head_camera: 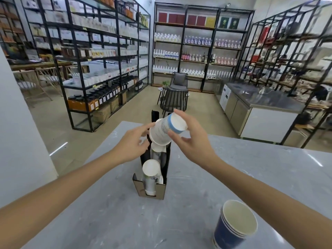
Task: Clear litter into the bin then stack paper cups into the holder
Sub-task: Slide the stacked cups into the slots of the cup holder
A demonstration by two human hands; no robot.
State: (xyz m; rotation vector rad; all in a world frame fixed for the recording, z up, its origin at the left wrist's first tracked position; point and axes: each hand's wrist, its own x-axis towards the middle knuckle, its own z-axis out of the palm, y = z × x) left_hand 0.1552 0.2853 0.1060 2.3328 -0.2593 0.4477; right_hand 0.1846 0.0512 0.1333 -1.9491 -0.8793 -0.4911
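Observation:
My right hand (190,142) grips a white paper cup with a blue band (170,127), held on its side above the black cup holder (159,193). A second white cup (159,135) is nested with it, mouth pointing down and left. My left hand (133,141) has its fingers spread, fingertips touching that cup's rim. Inside the holder lie more white cups (151,169), stacked lengthwise. A short stack of dark blue paper cups (235,229) stands upright on the grey table (107,212) at the near right.
The holder stands mid-table, its tall black back (154,115) rising behind the cups. Beyond the table's far edge are a black wire chair (173,99), tall shelving racks (93,56) with bottles, and a steel counter (260,103) at the right.

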